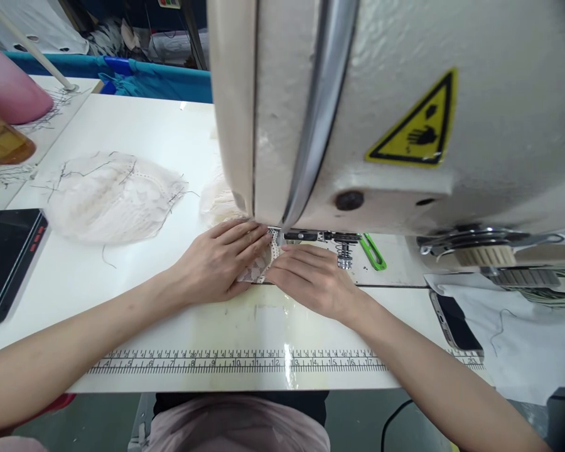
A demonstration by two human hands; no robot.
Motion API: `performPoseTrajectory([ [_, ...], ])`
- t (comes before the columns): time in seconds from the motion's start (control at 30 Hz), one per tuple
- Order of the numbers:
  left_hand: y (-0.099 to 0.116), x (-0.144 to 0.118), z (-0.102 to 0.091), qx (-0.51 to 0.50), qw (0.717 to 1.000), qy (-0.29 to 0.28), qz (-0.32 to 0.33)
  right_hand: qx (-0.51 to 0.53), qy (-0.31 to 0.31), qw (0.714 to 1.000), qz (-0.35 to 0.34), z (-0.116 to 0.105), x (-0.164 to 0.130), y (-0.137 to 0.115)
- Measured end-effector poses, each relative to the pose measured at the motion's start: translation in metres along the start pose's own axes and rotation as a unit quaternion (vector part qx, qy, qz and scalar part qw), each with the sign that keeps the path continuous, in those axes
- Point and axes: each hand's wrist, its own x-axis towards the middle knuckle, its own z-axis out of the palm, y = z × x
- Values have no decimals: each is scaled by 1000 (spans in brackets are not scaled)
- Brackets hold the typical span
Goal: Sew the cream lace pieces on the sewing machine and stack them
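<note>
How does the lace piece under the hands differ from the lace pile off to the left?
The lace piece is small, flat and pinned under both hands at the sewing machine; the lace pile is larger, heaped and untouched. The piece lies by the needle; the pile sits apart on the table, with loose dark threads on it. Both are pale lace.

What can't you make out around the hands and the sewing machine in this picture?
- Needle: head view, hidden behind the sewing machine head.
- Lace piece: mostly covered by the left hand and right hand.
- Phone at right: partly under white cloth.
- Dark phone at left: cut off by the frame edge.
- Ruler numbers: too small to read surely.
</note>
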Motion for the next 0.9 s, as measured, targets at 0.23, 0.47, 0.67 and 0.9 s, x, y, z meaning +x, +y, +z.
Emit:
performPoseTrajectory([
  [0.23, 1, -1, 0, -5, 1000, -9, -11, 10, 8, 1000, 28, -1, -2, 4],
  [0.47, 1, -1, 0, -4, 1000, -21, -12, 10, 4, 999, 37, -4, -3, 11],
  [0.67, 0, -1, 0, 1, 999, -38, -14, -12, 9, 999, 44, -4, -6, 15],
  [0.9, 1, -2, 0, 13, 999, -29, -6, -27, 23, 998, 41, -7, -6, 16],
])
